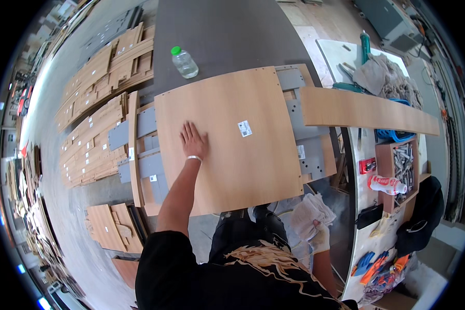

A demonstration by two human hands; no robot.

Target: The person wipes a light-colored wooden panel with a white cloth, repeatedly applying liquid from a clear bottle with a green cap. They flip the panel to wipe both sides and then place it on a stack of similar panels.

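Note:
A large light-wood panel (232,170) with a white label near its middle lies in front of me. My left hand (194,142) rests flat on its left part, fingers stretched out, a white band round the wrist. Low on the right, beside the panel's near edge, my right hand (319,236) wears a pale glove and grips a crumpled white rag (311,213). Beneath the panel, grey boards (307,121) and more wood pieces stick out on both sides. A long narrow wood board (367,111) lies across to the right.
A clear bottle with a green cap (185,63) stands on the dark table (222,36) beyond the panel. On the right bench are a wooden box of metal hardware (404,165), a white-and-red bottle (387,184) and gloves (374,267). Stacked wood boards (95,139) lie to the left.

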